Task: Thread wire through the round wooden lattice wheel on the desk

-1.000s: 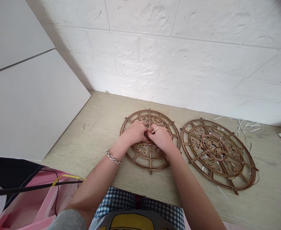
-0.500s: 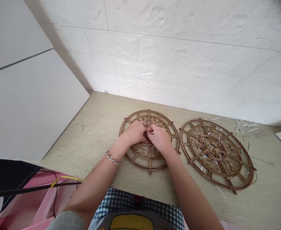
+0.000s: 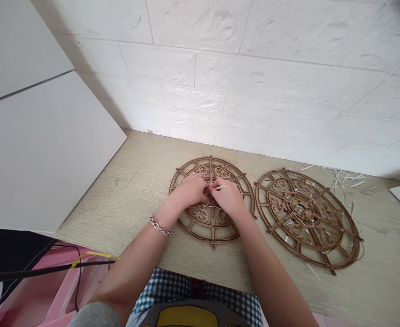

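Note:
A round brown wooden fretwork disc (image 3: 213, 225) lies flat on the pale wood tabletop (image 3: 128, 204). Both my hands rest on its centre, fingertips pressed together. My left hand (image 3: 190, 190), with a silver chain bracelet (image 3: 159, 225) at the wrist, has its fingers curled onto the disc's middle. My right hand (image 3: 229, 197) pinches a thin light stick (image 3: 220, 186) that points up and right. What lies under the fingertips is hidden.
A second, similar wooden disc (image 3: 307, 217) with loops of thin wire lies to the right. Small pale sticks (image 3: 348, 179) are scattered near the white brick wall. A white panel (image 3: 43, 145) stands at left, a pink tub (image 3: 50, 290) with cables at lower left.
The hands stay on the disc's centre; the stick in my right hand has tilted slightly. The view has shifted a little.

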Demonstrator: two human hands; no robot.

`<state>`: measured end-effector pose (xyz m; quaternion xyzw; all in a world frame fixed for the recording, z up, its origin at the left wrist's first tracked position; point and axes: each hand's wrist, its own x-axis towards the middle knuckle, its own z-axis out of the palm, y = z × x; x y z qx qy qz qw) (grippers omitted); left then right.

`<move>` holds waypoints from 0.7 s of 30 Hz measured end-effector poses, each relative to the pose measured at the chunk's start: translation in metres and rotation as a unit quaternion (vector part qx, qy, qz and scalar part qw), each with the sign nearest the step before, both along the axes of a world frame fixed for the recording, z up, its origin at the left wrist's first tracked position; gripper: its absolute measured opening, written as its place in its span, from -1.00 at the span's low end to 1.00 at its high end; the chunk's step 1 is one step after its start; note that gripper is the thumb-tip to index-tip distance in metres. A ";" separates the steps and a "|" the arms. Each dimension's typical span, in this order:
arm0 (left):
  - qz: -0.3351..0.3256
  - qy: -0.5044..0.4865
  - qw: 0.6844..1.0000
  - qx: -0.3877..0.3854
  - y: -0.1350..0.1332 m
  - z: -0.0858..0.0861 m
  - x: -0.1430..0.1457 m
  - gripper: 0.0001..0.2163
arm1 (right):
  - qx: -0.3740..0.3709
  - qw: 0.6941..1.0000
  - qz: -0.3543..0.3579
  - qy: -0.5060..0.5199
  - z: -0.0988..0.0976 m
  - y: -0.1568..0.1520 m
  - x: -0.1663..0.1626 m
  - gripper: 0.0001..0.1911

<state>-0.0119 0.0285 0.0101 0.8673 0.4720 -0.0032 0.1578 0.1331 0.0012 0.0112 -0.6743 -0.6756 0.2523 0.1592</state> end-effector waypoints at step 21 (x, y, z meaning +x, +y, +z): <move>0.007 -0.007 1.000 -0.004 -0.002 0.002 0.001 -0.59 | 0.098 0.980 -0.056 0.165 -0.027 -0.060 0.011 -0.55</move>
